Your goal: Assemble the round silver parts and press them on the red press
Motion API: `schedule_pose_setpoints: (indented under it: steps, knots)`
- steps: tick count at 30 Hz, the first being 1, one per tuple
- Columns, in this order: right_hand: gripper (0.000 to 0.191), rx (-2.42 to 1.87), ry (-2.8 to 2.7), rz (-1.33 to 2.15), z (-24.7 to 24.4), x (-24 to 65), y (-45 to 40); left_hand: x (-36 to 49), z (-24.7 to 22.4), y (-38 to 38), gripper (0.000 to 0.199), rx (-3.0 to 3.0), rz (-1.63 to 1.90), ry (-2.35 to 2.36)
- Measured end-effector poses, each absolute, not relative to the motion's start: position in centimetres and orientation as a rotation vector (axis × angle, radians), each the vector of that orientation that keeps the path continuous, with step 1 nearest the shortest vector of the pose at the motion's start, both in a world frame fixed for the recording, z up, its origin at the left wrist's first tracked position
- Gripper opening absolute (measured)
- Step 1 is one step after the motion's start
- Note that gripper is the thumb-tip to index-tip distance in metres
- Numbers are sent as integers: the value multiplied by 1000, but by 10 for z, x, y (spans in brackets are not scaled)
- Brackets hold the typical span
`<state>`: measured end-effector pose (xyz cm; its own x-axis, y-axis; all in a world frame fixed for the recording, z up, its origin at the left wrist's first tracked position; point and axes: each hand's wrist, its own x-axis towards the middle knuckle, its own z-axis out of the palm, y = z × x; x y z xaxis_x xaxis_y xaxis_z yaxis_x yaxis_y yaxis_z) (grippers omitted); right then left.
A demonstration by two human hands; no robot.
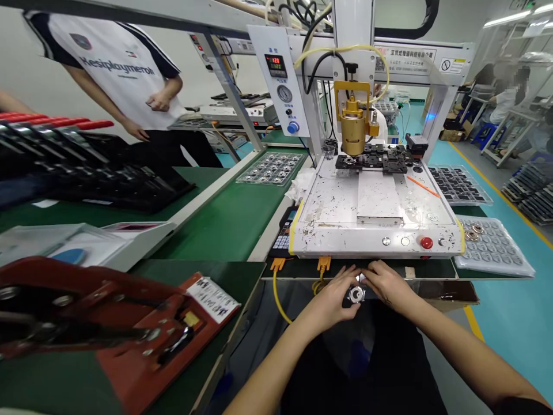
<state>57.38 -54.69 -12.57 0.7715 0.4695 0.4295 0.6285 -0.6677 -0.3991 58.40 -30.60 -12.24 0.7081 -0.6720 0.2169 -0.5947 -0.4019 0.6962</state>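
With left grip (332, 297) clamped on a round metal part (356, 295), just nearside and left of right grip (386, 282), hold there unclear

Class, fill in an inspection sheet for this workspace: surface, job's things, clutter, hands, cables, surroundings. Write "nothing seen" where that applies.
Surface: flat white machine bed, marked with dark specks.
Job's things: small round silver metallic part, held in front of the bed.
Clutter: thin orange stick on the bed; crumpled white sheet beside the machine.
Hands: left hand holds the silver part; right hand close beside it, grip unclear.
Cables: yellow cable hangs from an orange plug.
Surroundings: person in a dark-trimmed white shirt stands at upper left.
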Motion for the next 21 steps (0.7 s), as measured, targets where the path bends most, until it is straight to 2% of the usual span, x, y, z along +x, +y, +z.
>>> schedule_pose_setpoints:
  steps: [7, 10, 16, 18, 21]
  knots:
    - [31, -2400, -970, -548, -141, 565, -547, 592, -125, -303, 42, 2101, -181, -1055]
    - [29, -2347, -963, -677, -130, 547, -550, 594, -121, -301, 43, 2091, -216, -1057]
    - [19, -2315, -438, -966, -35, 567, -610, 592, -123, -302, 40, 2056, -215, -1006]
    - [21, -2450, -167, -877, -1, 598, -637, 591, -125, -303, 40, 2047, -191, -988]
    - [25, -2524, -189, -812, 28, 631, -659, 590, -127, -304, 40, 2047, -187, -963]
